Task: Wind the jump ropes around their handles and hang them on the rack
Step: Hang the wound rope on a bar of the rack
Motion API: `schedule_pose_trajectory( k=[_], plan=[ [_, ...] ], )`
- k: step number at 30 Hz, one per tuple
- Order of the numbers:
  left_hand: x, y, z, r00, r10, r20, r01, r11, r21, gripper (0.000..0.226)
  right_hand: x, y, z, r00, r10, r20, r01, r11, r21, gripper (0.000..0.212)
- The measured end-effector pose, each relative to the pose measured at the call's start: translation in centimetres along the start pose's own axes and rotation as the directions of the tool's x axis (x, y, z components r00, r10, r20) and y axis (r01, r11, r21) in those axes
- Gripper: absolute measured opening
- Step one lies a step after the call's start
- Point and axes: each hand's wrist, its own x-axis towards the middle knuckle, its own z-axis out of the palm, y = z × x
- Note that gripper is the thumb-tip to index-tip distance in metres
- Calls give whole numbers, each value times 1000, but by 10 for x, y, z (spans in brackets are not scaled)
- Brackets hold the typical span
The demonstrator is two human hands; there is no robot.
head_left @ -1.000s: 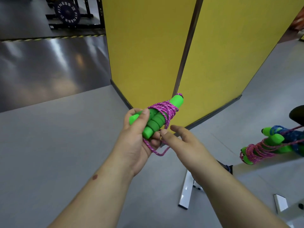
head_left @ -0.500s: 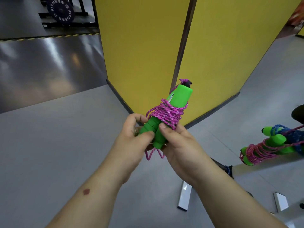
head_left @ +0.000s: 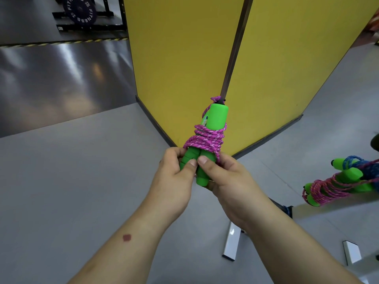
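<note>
Both hands clasp the green handles (head_left: pixel 202 160) low down, left hand (head_left: pixel 174 177) and right hand (head_left: pixel 225 179) curled round them, thumbs touching, pink rope (head_left: pixel 205 138) wound above. Since a moment ago the bundle stands more upright. Wound ropes (head_left: pixel 340 185) hang at right.

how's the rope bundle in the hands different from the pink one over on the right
The held bundle stands nearly upright, gripped at its lower end by the left hand and right hand; the pink bundle on the right lies tilted with no hand on it. The held bundle is alone, while the right one sits against a blue-roped bundle. Both have green foam handles wound with pink cord.
</note>
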Motion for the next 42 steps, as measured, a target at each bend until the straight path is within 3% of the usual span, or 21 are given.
schedule_pose_trajectory(
  k=[3, 9, 11, 14, 16, 19, 21, 24, 26, 29, 31, 34, 38, 42],
  plan=[
    [-2, -1, 8, 997, -1, -81, -2, 999, -40, 11, -2, 0, 3, 999, 3, -33, -3, 1000, -4, 22],
    [-8, 3, 19, 984, 10, -177, -25, 996, -84, 18, -6, -5, 1, 999, 43, 10, -42, 997, -59, 22],
    [-9, 5, 21, 988, -56, -147, 35, 990, -137, 16, -7, -5, 1, 1000, -3, -27, -2, 979, -201, 20],
    [-8, 8, 17, 989, -144, 15, 144, 967, -212, 23, -13, -6, 3, 993, -108, -39, 71, 845, -530, 15],
    [-6, 11, 9, 986, -122, 116, 142, 974, -178, 36, -16, -8, 7, 994, -110, -19, 79, 816, -572, 12],
    [-4, 19, -1, 985, -109, 135, 122, 988, -92, 37, -18, -12, 8, 989, -103, 109, 145, 828, -542, 25],
    [-2, 24, -8, 975, -170, 145, 184, 979, -90, 33, -16, -11, 0, 993, -54, 104, 100, 858, -504, 36],
    [-2, 30, -20, 927, -217, 305, 245, 968, -55, 26, -9, -7, -13, 991, 31, 128, 18, 929, -369, 80],
    [-5, 35, -27, 870, -215, 445, 253, 967, -27, 23, -6, -5, -14, 962, 49, 269, 28, 961, -275, 92],
    [-7, 37, -35, 808, -195, 556, 239, 971, -6, 51, -7, -5, -13, 899, 131, 418, -64, 983, -171, 62],
    [-7, 37, -42, 806, -192, 560, 245, 969, -19, 42, -6, -5, -15, 896, 216, 389, -160, 972, -173, 43],
    [-4, 37, -51, 829, -210, 519, 282, 957, -65, 23, -4, -5, -17, 901, 279, 332, -259, 960, -102, 37],
    [-3, 34, -51, 819, -206, 536, 302, 949, -95, 21, -7, -8, -17, 908, 279, 313, -248, 959, -137, 42],
    [-3, 33, -52, 819, -198, 539, 309, 943, -123, 22, -9, -5, -15, 841, 328, 431, -254, 942, -222, 20]
  ],
)
